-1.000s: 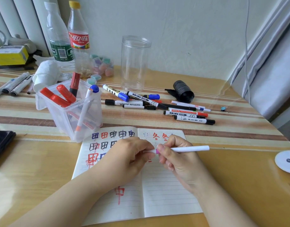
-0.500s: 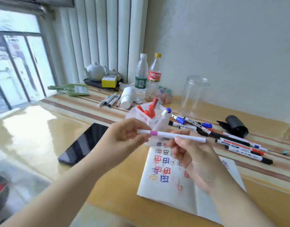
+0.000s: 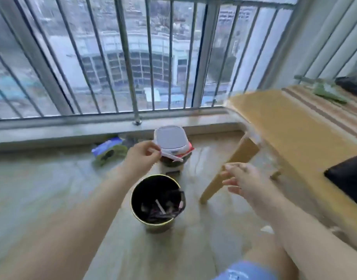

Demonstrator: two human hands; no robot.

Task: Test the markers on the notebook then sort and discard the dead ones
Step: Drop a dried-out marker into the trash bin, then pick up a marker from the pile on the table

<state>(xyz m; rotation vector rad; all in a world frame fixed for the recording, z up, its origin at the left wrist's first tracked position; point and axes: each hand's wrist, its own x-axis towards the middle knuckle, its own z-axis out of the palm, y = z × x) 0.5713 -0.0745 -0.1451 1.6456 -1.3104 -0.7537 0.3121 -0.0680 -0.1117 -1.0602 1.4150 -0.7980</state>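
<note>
I look down at the floor by the window. My left hand pinches one end of a white marker, holding it out above and behind a round black bin. The bin stands on the floor between my arms and holds dark wrappers and a white stick-like thing, possibly another marker. My right hand hangs to the right of the bin with its fingers loose and nothing in it. The picture is blurred.
A small lidded white bin stands behind the black one. A blue and green packet lies on the floor to the left. The table's corner and leg are at the right, with a black tablet on top. Window railings are behind.
My view swung left from the table and notebook down to the floor bins. My right hand let go of the marker; my left hand alone carried it out over the floor.
</note>
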